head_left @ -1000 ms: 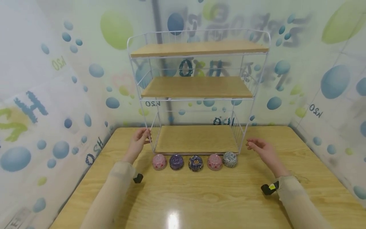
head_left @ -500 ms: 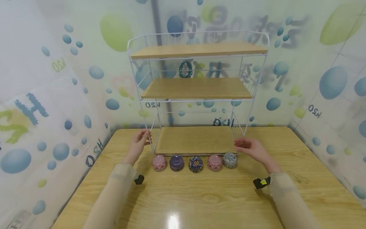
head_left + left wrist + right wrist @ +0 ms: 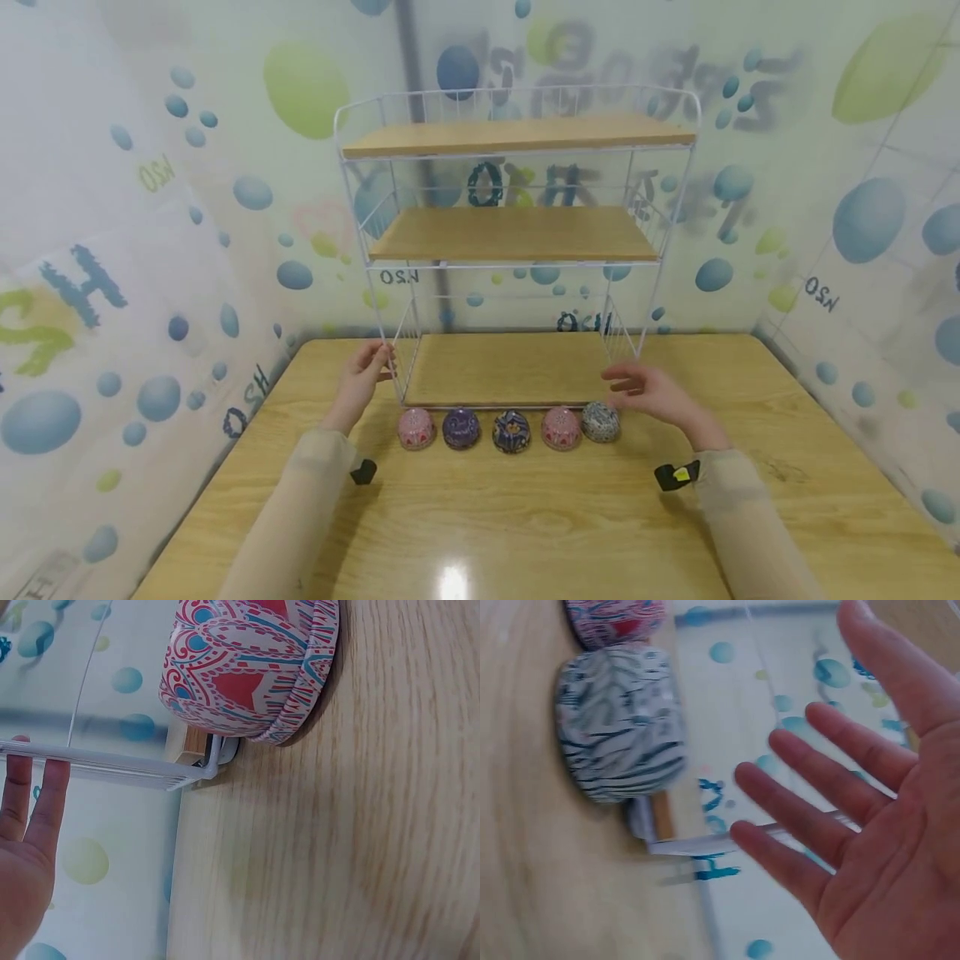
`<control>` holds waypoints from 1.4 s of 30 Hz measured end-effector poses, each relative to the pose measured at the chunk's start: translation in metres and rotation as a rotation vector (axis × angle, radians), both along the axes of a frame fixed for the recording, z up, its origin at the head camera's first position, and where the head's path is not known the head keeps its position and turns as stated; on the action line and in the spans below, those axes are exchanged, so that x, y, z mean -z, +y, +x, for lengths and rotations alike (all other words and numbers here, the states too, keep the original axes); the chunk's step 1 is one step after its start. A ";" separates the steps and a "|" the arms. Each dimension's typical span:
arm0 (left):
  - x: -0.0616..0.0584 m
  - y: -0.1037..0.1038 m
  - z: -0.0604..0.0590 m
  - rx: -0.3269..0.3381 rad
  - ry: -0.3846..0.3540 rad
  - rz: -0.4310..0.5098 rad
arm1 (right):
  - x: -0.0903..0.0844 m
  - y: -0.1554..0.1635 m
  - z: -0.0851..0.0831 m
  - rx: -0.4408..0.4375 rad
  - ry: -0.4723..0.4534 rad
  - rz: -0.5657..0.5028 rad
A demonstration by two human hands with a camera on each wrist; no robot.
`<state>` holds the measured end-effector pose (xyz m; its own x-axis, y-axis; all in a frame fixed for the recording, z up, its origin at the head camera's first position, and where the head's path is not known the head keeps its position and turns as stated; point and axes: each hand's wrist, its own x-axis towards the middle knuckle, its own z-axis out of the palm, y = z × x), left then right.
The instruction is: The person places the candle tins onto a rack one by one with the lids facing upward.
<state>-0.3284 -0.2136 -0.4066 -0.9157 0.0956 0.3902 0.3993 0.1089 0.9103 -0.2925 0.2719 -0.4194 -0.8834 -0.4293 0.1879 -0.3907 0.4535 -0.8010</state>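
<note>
My left hand [image 3: 362,377] holds the left front post of a white wire rack [image 3: 517,266] with three wooden shelves. In the left wrist view, fingers [image 3: 49,802] reach the post, and a pink patterned tin [image 3: 247,667] stands close by. My right hand [image 3: 648,393] is beside the rack's right front post, near the grey-and-white patterned tin [image 3: 601,422]. Its fingers [image 3: 802,859] are spread and hold nothing in the right wrist view. Along the rack's front edge, the row also has a purple tin [image 3: 461,428], a dark blue tin [image 3: 512,432] and another pink tin [image 3: 561,428].
The rack stands on a wooden table [image 3: 480,517], near a back wall [image 3: 315,208] with blue and green dots. Side walls rise to the left and right. The bottom shelf [image 3: 510,367] lies low, just behind the tins.
My right hand has moved left, from outside the rack's right post to close by the grey-and-white tin. The left hand stays at the left post. The tins have not moved.
</note>
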 end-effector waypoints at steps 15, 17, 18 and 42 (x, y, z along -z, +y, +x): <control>0.001 0.000 0.001 -0.011 -0.005 0.008 | 0.035 0.001 -0.014 -0.133 -0.089 -0.082; 0.001 0.001 0.001 -0.013 0.003 0.014 | 0.037 0.001 -0.014 -0.133 -0.082 -0.068; 0.001 0.001 0.001 -0.015 0.007 0.015 | 0.038 0.000 -0.013 -0.134 -0.080 -0.067; 0.010 -0.002 -0.007 -0.017 0.008 -0.003 | 0.043 0.006 -0.010 -0.144 -0.122 0.011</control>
<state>-0.3356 -0.2153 -0.4171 -0.9139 0.0816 0.3976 0.4050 0.1185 0.9066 -0.3025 0.2781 -0.4625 -0.8286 -0.5544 0.0780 -0.3527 0.4087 -0.8418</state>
